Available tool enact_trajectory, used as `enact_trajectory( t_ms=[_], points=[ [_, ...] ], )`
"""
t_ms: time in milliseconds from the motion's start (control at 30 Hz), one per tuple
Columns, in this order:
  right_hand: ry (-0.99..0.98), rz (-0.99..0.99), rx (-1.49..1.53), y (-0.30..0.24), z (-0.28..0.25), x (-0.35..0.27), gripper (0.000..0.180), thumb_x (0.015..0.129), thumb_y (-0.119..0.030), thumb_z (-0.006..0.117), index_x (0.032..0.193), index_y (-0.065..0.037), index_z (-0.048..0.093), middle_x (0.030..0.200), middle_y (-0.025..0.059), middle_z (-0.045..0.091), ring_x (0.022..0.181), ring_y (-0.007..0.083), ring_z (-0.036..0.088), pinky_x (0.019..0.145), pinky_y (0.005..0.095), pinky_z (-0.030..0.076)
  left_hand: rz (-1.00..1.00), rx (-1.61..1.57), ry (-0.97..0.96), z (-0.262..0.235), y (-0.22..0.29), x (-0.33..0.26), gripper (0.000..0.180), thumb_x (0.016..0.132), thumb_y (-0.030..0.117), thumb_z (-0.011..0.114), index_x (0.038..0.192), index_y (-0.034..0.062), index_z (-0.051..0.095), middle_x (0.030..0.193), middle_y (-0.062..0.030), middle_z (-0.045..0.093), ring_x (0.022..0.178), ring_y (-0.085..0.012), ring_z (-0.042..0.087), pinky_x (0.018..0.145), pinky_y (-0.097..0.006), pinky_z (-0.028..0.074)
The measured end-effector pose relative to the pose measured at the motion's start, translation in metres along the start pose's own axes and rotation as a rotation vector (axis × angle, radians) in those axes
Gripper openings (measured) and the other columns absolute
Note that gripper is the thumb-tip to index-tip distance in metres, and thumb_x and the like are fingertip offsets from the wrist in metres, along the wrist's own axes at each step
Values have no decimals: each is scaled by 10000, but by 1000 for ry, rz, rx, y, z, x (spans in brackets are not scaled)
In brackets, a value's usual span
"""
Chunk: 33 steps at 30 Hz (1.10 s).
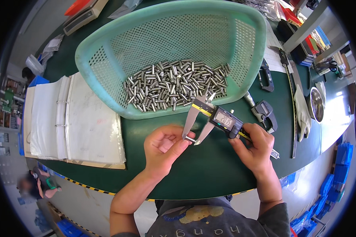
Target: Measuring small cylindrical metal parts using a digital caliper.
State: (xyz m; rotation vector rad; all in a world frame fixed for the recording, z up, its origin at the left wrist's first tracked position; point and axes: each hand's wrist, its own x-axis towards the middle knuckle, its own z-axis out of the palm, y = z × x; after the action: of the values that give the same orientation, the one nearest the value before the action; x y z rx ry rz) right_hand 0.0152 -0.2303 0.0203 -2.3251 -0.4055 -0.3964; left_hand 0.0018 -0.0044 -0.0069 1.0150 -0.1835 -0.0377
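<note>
Left grip (160,147) pinches a metal pin (190,139), right grip (254,147) clamps the digital caliper (225,120).

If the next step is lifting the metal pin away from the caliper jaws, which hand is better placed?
Probably the left hand: its fingertips are at the metal pin, while the right hand is occupied holding the caliper.

The left hand (161,147) held a small metal pin (190,139) between the jaws of a digital caliper (225,119) gripped by the right hand (255,147), while a green basket (170,35) of similar pins (176,85) stood beyond.
</note>
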Motion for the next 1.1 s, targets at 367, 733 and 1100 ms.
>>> enact_trajectory(
  t_ms=[367,733,1100],
  points=[
    [25,-73,-59,1,-2,-1,320,643,-231,793,780,-26,590,632,75,585,471,210,560,421,292,436,-30,47,-9,1,1,-3,183,830,-10,601,1001,-16,534,946,-117,612,858,-155,592,782,-283,473],
    [-2,-57,-67,1,-3,1,277,693,-139,716,901,-20,577,641,66,528,479,204,530,436,295,424,-63,96,79,5,-5,0,195,810,22,622,986,7,538,936,-81,581,804,-142,567,705,-272,472],
    [87,-169,5,1,-10,-3,321,675,-117,710,947,9,592,615,67,514,448,168,487,426,258,396,217,703,111,26,7,91,230,774,65,652,994,31,594,979,-76,629,770,-135,596,639,-270,472]
  ],
)
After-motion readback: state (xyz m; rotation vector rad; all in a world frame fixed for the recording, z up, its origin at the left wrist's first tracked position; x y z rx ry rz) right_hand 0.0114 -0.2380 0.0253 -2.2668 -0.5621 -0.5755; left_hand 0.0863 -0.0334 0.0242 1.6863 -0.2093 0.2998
